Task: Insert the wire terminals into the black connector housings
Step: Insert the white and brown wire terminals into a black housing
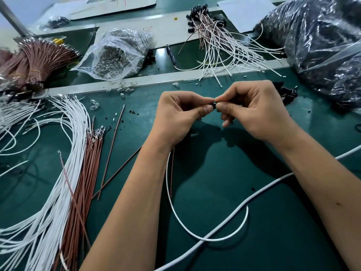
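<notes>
the black housing point(214, 105) is mostly hidden by the fingertips point(207, 109); the wire ends are covered by the left hand point(176, 116), and the white wire pile point(48, 173) is cut off at the left edge

Green bench point(224, 169), white wires point(64, 133), brown wires point(86, 173) (loose), plastic bags point(117, 53)

Both hands point(176, 114) point(252, 110) meet over mat centre w/ a connector housing point(214, 105) between them; loose wires point(64, 153) at left, finished assemblies point(218, 42) behind, bagged parts point(322, 42) far right.
</notes>
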